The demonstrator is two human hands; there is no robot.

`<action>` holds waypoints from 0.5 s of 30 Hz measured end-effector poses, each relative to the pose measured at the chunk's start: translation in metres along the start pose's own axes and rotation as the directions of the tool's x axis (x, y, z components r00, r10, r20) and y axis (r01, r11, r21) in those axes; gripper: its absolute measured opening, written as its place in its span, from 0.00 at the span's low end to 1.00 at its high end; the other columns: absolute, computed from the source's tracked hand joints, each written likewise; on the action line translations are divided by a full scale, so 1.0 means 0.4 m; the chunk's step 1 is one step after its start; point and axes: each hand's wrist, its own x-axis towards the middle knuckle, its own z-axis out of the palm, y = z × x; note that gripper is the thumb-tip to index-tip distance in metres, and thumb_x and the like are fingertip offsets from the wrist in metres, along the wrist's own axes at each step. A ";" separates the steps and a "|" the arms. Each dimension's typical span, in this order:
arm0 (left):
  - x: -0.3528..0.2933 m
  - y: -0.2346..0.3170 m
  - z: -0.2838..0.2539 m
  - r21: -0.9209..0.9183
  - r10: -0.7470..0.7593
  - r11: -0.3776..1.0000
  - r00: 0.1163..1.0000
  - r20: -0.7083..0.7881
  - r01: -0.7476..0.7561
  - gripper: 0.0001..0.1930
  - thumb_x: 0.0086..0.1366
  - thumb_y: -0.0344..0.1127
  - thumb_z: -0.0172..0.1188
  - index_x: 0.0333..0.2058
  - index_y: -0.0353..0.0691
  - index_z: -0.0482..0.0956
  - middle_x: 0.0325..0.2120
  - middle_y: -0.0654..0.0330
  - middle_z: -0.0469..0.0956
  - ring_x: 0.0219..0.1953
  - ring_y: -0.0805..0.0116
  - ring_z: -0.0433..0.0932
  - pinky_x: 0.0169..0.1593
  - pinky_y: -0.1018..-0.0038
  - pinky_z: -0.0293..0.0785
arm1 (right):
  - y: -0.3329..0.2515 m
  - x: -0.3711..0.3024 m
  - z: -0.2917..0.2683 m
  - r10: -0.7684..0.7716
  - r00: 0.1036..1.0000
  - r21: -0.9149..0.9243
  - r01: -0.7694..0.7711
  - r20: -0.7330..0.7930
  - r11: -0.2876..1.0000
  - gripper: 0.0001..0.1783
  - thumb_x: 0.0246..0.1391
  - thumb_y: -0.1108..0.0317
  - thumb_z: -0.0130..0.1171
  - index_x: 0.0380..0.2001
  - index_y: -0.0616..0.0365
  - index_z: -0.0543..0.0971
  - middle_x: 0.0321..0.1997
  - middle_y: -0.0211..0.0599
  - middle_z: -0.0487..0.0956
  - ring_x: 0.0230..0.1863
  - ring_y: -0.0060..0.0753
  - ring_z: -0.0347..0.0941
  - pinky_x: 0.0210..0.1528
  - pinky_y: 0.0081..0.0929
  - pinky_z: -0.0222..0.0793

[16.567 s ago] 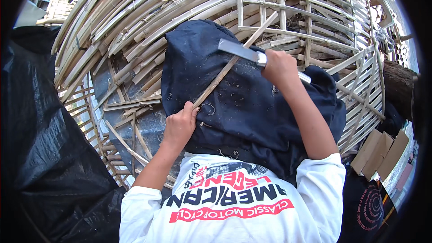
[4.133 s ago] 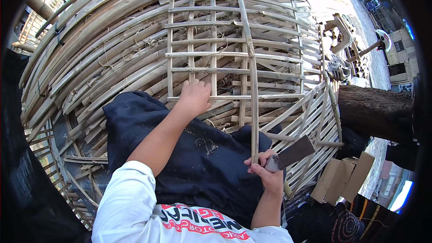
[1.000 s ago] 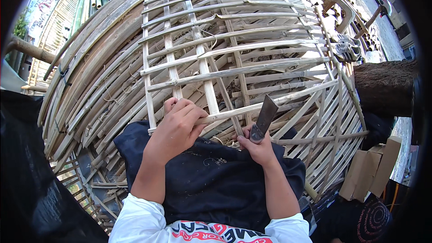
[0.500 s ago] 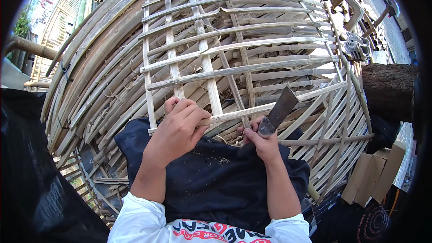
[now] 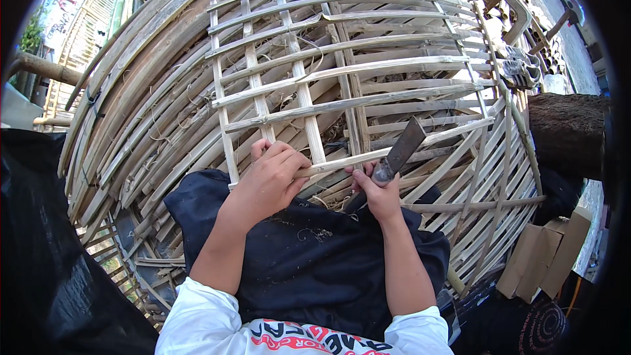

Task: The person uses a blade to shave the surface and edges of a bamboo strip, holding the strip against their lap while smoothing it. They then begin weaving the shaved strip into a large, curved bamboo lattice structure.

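A lattice of split bamboo slats (image 5: 391,100) lies in front of me, long slats crossed by several narrower strips. My left hand (image 5: 268,174) is closed around the crossing of a strip and the nearest slat (image 5: 457,133). To its right, my right hand (image 5: 380,194) grips a knife with a broad, dark, square-ended blade (image 5: 407,141). The blade tilts up to the right across the nearest slat. Right-hand fingertips are close to that slat's underside; whether they touch it, I cannot tell. Black cloth (image 5: 302,250) covers my lap beneath both hands.
Stacked bamboo strips (image 5: 158,102) curve behind and left of the lattice. More slats (image 5: 480,223) fan out at right, near a thick log (image 5: 566,135) and a cardboard box (image 5: 545,256). A hammer (image 5: 570,10) lies at the far right.
The lattice's near end has shifted slightly right, and one slanting strip now stands more upright beside another. My right hand and the knife have moved a little left and down.
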 end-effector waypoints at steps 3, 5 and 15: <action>0.004 -0.022 0.022 0.008 -0.012 1.000 1.000 0.016 0.012 0.10 0.55 0.31 0.66 0.36 0.41 0.77 0.32 0.60 0.76 0.43 0.61 0.73 0.56 0.61 0.57 | 0.027 0.016 -0.014 0.015 1.000 -0.038 -0.014 0.017 0.999 0.12 0.54 0.80 0.59 0.27 0.56 0.66 0.28 0.34 0.75 0.32 0.29 0.78 0.26 0.23 0.71; 0.008 -0.034 0.041 -0.007 -0.005 1.000 1.000 0.011 0.005 0.10 0.55 0.31 0.65 0.36 0.41 0.77 0.32 0.60 0.76 0.43 0.61 0.73 0.56 0.61 0.56 | 0.033 0.021 -0.013 0.036 0.999 -0.039 -0.038 -0.028 0.999 0.11 0.54 0.79 0.59 0.27 0.56 0.66 0.30 0.37 0.77 0.29 0.27 0.77 0.25 0.22 0.70; 0.026 -0.082 0.114 -0.006 0.087 0.996 0.994 -0.062 -0.087 0.13 0.51 0.38 0.69 0.32 0.42 0.77 0.28 0.64 0.76 0.39 0.65 0.73 0.54 0.62 0.53 | 0.018 0.016 -0.002 0.114 0.950 0.283 -0.029 -0.291 0.959 0.19 0.55 0.70 0.62 0.46 0.65 0.68 0.29 0.37 0.76 0.20 0.24 0.73 0.21 0.22 0.69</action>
